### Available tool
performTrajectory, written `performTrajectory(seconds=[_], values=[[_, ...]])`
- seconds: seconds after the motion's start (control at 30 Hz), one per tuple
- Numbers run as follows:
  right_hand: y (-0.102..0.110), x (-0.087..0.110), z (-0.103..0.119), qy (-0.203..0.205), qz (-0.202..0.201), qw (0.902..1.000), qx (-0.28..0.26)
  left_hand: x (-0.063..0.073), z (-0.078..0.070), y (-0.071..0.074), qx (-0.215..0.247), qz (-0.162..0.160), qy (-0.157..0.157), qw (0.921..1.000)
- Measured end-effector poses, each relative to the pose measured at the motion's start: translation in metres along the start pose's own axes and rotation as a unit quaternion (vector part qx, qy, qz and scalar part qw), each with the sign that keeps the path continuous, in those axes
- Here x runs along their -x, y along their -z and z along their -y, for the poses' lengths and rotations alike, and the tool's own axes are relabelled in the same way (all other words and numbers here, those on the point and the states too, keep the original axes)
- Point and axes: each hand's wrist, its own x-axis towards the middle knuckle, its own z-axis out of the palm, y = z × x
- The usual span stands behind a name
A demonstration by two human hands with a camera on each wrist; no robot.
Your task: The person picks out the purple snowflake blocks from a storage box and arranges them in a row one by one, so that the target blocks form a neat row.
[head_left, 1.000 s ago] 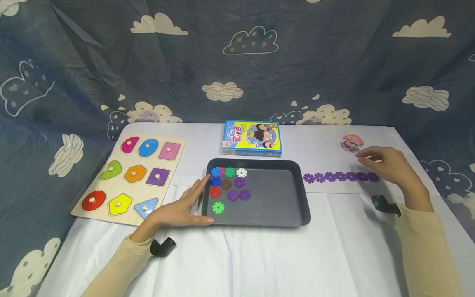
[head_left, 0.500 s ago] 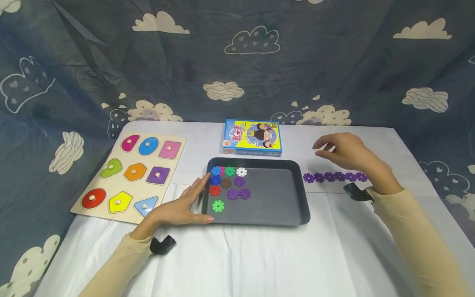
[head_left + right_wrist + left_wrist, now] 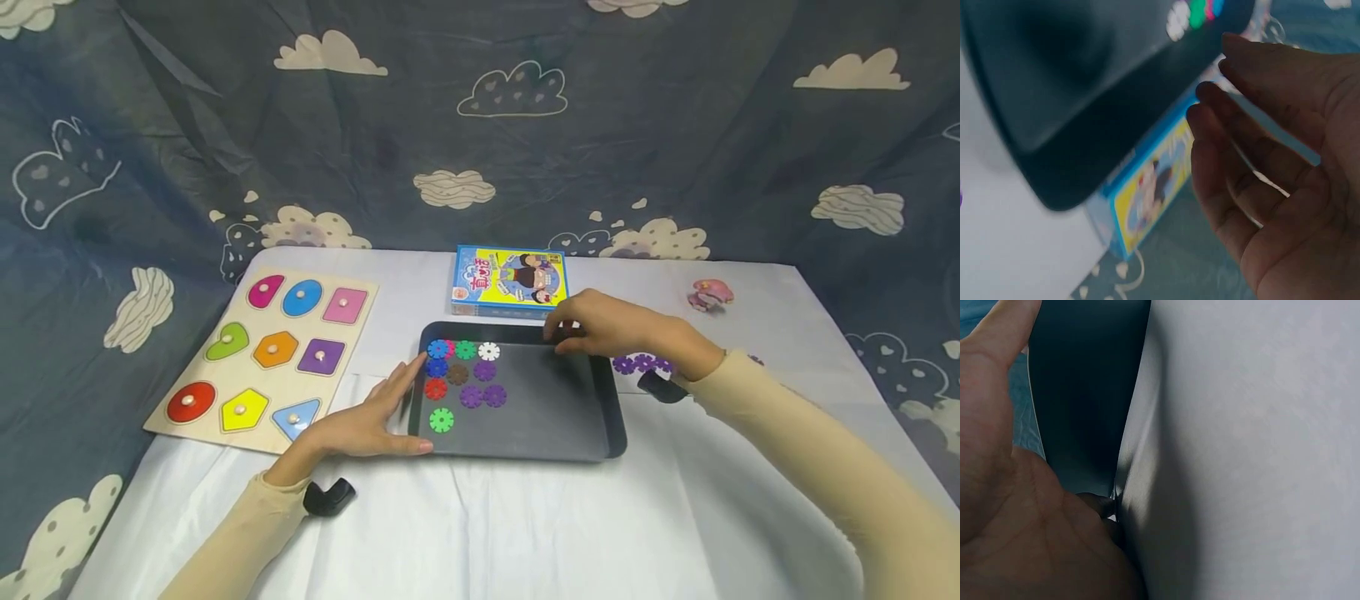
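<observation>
Likely fetching 1 purple disc (image 3: 495,396) | our left hand (image 3: 363,423) splayed, bracing tray's left edge (image 3: 416,402) | right hand (image 3: 607,323) loose, empty | next: should lower, pinch

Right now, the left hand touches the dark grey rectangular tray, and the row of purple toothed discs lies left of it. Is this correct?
Only the side is wrong: the head view shows the row of purple toothed discs right of the tray.

Wooden shape board (image 3: 232,374) (nine knobbed pieces (image 3: 275,349)), blue-and-yellow box (image 3: 510,277), small pink toy (image 3: 711,293), cloud-patterned backdrop (image 3: 525,146)
</observation>
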Motion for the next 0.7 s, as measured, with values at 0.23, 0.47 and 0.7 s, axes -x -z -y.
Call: performTrajectory(seconds=[0.23, 0.47, 0.7], values=[[-0.015, -0.03, 0.018, 0.067, 0.058, 0.996, 0.005, 0.0, 0.002, 0.001, 0.003, 0.0, 0.001, 1.0], [-0.028, -0.047, 0.03, 0.088, 0.088, 0.9922, 0.003, 0.0, 0.003, 0.001, -0.001, 0.0, -0.006, 1.0], [-0.037, -0.056, 0.042, 0.088, 0.115, 0.9894, 0.01, -0.001, 0.001, 0.0, 0.005, 0.002, -0.006, 1.0]])
